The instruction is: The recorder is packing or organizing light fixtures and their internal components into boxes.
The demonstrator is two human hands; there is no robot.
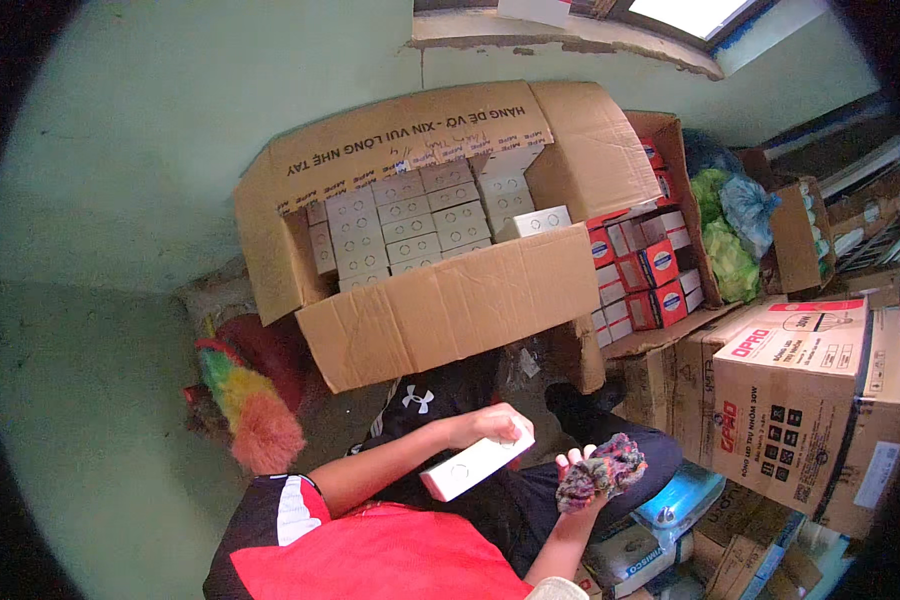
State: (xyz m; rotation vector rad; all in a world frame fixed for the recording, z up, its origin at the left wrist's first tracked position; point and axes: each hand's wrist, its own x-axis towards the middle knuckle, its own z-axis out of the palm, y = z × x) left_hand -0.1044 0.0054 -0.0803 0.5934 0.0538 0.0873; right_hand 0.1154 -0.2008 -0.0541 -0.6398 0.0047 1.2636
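Note:
My left hand (pixel 475 428) grips a long white rectangular box (pixel 465 470) near its upper end, with the box tilted over my lap. To its right, my right hand (pixel 574 514) holds a fuzzy multicoloured rag (pixel 610 470), its fingertips showing behind the cloth. Above my hands, a large open cardboard carton (pixel 440 310) holds rows of similar white boxes (pixel 405 230), one lying raised at its right end.
A carton of red-and-white boxes (pixel 652 267) stands right of the open one, beside plastic bags (pixel 750 220). Stacked cartons (pixel 780 420) and a blue package (pixel 680 500) crowd my right. A rainbow duster (pixel 255 410) lies at left by the green wall (pixel 100 180). A window is above.

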